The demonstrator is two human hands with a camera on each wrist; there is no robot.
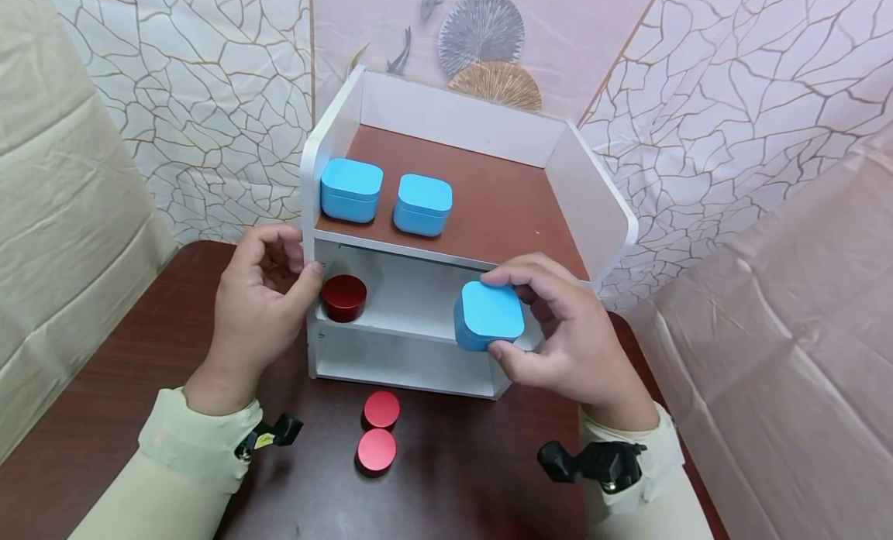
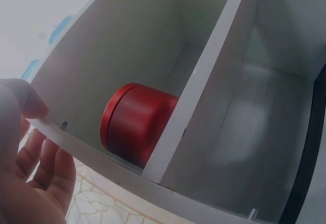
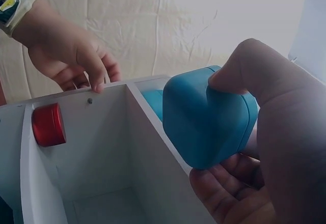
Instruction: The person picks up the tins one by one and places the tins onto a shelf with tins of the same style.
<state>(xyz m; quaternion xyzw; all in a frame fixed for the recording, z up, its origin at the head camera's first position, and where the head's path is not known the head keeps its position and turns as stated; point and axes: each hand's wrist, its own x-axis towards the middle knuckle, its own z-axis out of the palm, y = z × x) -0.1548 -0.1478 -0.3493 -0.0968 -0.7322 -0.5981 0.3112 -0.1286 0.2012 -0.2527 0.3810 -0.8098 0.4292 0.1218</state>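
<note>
My right hand holds a blue square tin with rounded corners between thumb and fingers, in front of the white shelf unit. In the right wrist view the lid seam of the tin shows. At the unit's left side, my left hand grips the edge of the side panel, thumb on the front edge and fingers outside. A round red tin stands on the middle shelf near that hand. Two more blue tins, the left one and the right one, sit on the brown top shelf.
Two round red tins, one farther and one nearer, lie on the dark wooden table before the unit. Patterned cloth hangs behind. Pale curtains flank both sides.
</note>
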